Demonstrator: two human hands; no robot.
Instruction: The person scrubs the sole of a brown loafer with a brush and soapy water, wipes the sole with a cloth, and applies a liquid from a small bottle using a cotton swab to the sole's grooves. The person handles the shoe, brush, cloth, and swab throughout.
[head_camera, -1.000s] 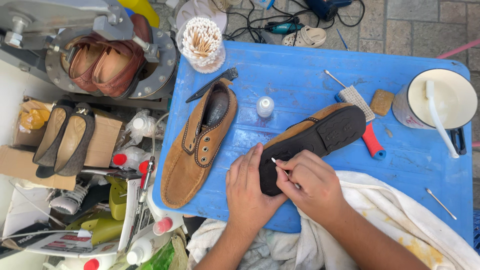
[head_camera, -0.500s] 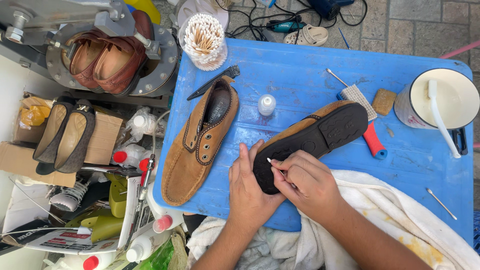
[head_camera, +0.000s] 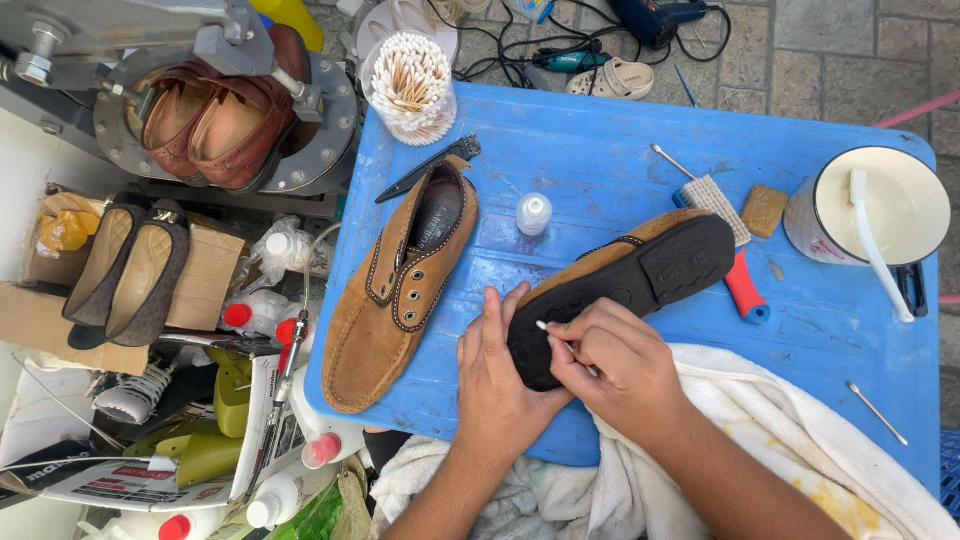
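Your right hand (head_camera: 610, 362) pinches a cotton swab (head_camera: 556, 334) and presses its white tip against the black sole of the tan shoe (head_camera: 640, 275), which lies sole-up near the middle of the blue table (head_camera: 600, 150), its toe end toward the front edge. Your left hand (head_camera: 497, 370) lies flat with straight fingers against the toe end of that shoe, steadying it without closing around it. Just to the left, the matching tan shoe (head_camera: 398, 290) sits upright, its toe near the table's front left corner. A small white bottle (head_camera: 533, 213) stands between the two shoes. A brush with a red handle (head_camera: 735, 255) lies just beside the heel. A white pot (head_camera: 868, 208) stands at the right edge, and a tub of cotton swabs (head_camera: 408, 88) at the back left corner. A white towel (head_camera: 780, 430) drapes over the front edge under your right forearm.
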